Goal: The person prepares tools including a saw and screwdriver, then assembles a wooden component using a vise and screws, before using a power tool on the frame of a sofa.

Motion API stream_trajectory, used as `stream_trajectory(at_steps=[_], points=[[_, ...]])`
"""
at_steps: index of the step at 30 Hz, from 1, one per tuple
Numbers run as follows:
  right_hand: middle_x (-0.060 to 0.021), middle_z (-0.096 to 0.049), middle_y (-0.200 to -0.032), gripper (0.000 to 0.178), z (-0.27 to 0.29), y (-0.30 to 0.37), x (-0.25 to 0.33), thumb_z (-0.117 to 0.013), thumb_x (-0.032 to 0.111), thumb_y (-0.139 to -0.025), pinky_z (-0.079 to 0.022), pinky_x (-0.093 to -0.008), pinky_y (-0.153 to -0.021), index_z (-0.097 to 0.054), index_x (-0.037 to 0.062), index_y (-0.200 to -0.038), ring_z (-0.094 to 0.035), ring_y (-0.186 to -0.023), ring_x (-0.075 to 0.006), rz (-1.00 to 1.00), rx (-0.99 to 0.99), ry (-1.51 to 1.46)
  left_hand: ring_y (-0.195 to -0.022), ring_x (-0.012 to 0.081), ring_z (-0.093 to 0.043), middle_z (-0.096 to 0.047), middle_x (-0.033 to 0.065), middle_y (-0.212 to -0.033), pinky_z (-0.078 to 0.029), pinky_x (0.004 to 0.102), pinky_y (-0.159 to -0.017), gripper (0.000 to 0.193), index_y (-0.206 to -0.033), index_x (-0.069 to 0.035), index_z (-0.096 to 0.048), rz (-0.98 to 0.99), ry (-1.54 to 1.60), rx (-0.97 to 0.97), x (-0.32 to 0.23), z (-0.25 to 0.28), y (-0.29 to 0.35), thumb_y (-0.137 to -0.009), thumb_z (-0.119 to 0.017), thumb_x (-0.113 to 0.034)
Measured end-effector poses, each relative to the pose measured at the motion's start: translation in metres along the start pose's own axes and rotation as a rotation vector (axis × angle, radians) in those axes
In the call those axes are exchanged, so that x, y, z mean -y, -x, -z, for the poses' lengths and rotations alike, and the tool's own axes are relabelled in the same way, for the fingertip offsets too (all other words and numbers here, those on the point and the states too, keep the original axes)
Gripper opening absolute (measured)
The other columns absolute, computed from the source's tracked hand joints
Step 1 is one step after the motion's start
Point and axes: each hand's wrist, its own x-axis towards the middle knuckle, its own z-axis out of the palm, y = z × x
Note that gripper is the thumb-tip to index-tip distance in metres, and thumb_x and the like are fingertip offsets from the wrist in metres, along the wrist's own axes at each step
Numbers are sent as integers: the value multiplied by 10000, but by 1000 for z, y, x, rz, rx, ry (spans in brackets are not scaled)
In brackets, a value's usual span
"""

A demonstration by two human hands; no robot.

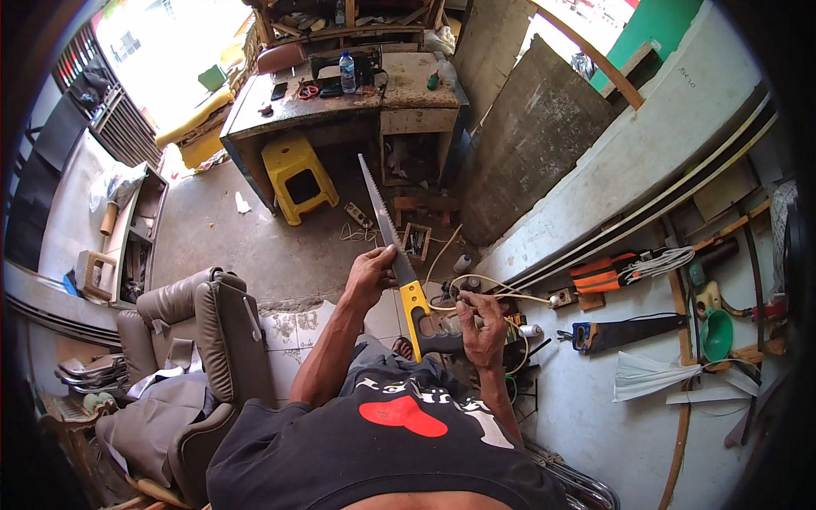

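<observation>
A hand saw [415,308] with a yellow and black handle stands tilted in front of me, its long toothed blade pointing away toward the desk. My left hand [371,277] is closed on the blade's lower part, just above the yellow section, with the thumb lying against the metal. Beside the black grip is my right hand [482,330], raised with its fingers curled together. Whatever those fingers may hold is too small to make out. Whether the right hand touches the grip cannot be told.
A wooden desk [422,68] with a water bottle [348,73] stands ahead, a yellow stool [297,178] before it. On the left sits a grey-brown armchair [223,340]. Another saw [633,332] and a green funnel [716,333] hang on the right wall. Cables [501,289] loop beside my right hand.
</observation>
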Motion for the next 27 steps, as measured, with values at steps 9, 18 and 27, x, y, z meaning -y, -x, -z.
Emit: stream_trajectory(at_steps=[9, 18, 27], points=[[-109, -673, -986, 245, 1, -3, 1, -674, 230, -928, -517, -354, -760, -710, 49, -1090, -672, -812, -211, -26, 9, 17, -557, 107, -599, -660, 35, -764, -509, 240, -521, 215, -1000, -36, -625, 3, -2, 7, 4, 3, -5, -990, -611, -250], [-116, -675, -974, 235, 0, -6, 7, -681, 214, -929, -519, -341, -741, -709, 40, -1083, -674, -795, -204, -2, -11, -18, -645, 138, -652, -686, 64, -852, -555, 265, -583, 230, -1032, -29, -635, 16, -46, 25, 0, 4, -2, -989, -608, -253], [-116, -669, -979, 229, -2, -4, 10, -676, 216, -935, -513, -325, -735, -705, 39, -1078, -660, -776, -191, -71, 18, -66, -659, 140, -651, -684, 65, -857, -551, 266, -595, 228, -1047, -25, -640, 36, -62, 22, 2, 14, -5, -993, -601, -243]])
